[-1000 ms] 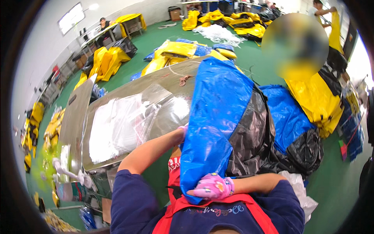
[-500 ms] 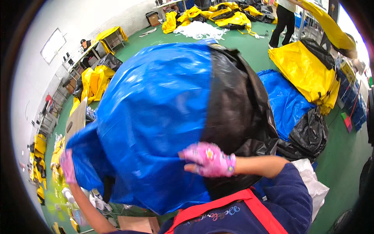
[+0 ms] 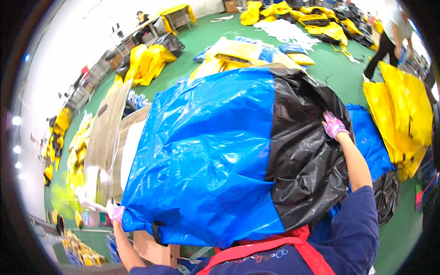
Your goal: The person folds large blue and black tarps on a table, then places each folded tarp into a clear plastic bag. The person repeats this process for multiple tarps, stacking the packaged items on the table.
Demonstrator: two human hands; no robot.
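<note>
One blue-and-black plastic sheet (image 3: 206,151) fills the middle of the view, spread over one wood-grain table (image 3: 136,120) whose bare edge shows near ten o'clock. Of two pink-gloved hands, the left hand (image 3: 118,213), at eight o'clock, is pinched on the sheet's near corner; the right hand (image 3: 334,124), at three o'clock, lies with fingers spread on the black part, grasping nothing. One black loop (image 3: 159,233) hangs from the sheet's edge at seven. Two other people appear: one seated person (image 3: 143,22) at eleven, one standing person (image 3: 389,41) at two. One white heap (image 3: 286,34) lies at one.
</note>
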